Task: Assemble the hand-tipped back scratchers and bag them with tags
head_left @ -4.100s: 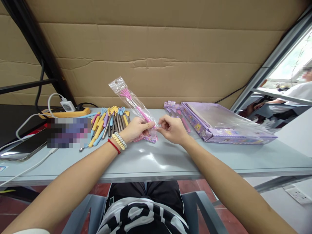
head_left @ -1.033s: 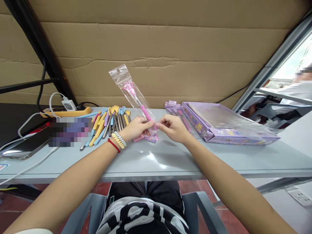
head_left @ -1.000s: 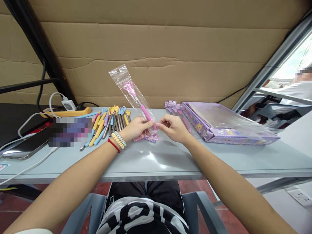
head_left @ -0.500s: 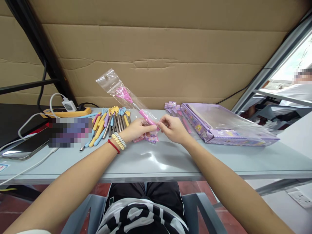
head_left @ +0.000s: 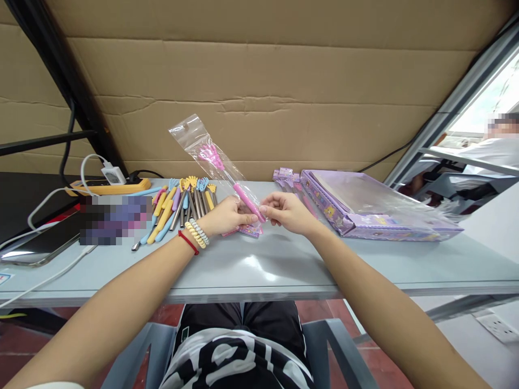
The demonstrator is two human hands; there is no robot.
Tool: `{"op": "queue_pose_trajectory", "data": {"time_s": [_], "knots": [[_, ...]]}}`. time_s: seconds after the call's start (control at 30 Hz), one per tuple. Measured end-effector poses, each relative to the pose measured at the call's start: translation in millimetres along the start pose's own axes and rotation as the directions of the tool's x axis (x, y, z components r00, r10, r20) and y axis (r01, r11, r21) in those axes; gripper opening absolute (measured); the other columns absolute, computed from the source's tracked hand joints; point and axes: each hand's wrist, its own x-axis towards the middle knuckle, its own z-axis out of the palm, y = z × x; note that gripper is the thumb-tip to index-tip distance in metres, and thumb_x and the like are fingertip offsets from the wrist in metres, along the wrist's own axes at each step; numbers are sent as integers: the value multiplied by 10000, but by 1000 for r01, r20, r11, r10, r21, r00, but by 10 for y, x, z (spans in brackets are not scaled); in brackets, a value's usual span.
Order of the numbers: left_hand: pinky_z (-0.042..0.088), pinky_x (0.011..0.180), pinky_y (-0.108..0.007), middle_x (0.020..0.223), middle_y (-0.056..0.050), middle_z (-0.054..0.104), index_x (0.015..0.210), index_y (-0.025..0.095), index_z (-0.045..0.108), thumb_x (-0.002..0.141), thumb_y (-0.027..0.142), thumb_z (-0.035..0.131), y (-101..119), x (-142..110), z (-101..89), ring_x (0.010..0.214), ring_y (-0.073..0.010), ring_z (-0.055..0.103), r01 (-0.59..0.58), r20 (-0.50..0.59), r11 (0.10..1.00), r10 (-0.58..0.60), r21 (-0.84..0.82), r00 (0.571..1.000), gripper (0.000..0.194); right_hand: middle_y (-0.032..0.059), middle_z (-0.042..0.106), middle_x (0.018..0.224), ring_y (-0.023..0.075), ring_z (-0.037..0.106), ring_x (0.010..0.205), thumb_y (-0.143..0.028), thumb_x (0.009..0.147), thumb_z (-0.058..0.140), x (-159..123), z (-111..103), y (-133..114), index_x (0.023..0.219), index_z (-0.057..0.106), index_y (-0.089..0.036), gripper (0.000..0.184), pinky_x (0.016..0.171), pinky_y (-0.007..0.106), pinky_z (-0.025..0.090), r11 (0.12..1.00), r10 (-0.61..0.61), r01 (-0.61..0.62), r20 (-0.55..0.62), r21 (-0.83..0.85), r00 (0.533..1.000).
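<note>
A pink back scratcher [head_left: 245,196] with a metal shaft lies inside a clear zip bag [head_left: 190,133], slanting up to the left above the table. My left hand [head_left: 227,217] is closed around the handle part through the plastic. At the lower end of the bag, my right hand [head_left: 288,213] is closed, with thumb and forefinger pinching near its bottom corner. Partly hidden under my left hand are pink and purple printed cards [head_left: 251,231]. Just left of that hand lies a pile of loose back scratchers [head_left: 165,217] with yellow, blue and purple handles.
To the right stands a shallow purple box [head_left: 389,229] with clear plastic in it. Bagged pink and purple items [head_left: 287,177] lie beside it. A phone [head_left: 44,243], cables and a yellow power strip [head_left: 113,187] occupy the left. Cardboard [head_left: 259,75] walls the back.
The bagged back scratcher has shifted slightly right and its lower end has come down a little. My right hand's fingers have loosened and moved slightly at the bag's end.
</note>
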Motion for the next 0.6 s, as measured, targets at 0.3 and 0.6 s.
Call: {"op": "queue_pose_trajectory", "data": {"time_s": [0.3, 0.6], "knots": [[377, 442, -191, 612, -2, 575, 865, 110, 632, 738, 258, 727, -77, 52, 8, 515, -99, 497, 24, -123, 999, -29, -35, 992, 217, 5, 508, 470, 88, 421, 438, -596, 653, 635, 24, 33, -52, 665, 503, -160, 455, 453, 220, 292, 992, 41, -56, -131, -110, 990], [317, 372, -167, 534, 11, 564, 746, 157, 462, 828, 246, 684, -36, 42, 58, 402, -72, 451, 177, -162, 983, -182, -44, 970, 253, 12, 544, 514, 90, 449, 442, -392, 747, 602, 46, 77, -10, 663, 511, -149, 273, 468, 216, 320, 981, 95, -120, -161, -153, 982]]}}
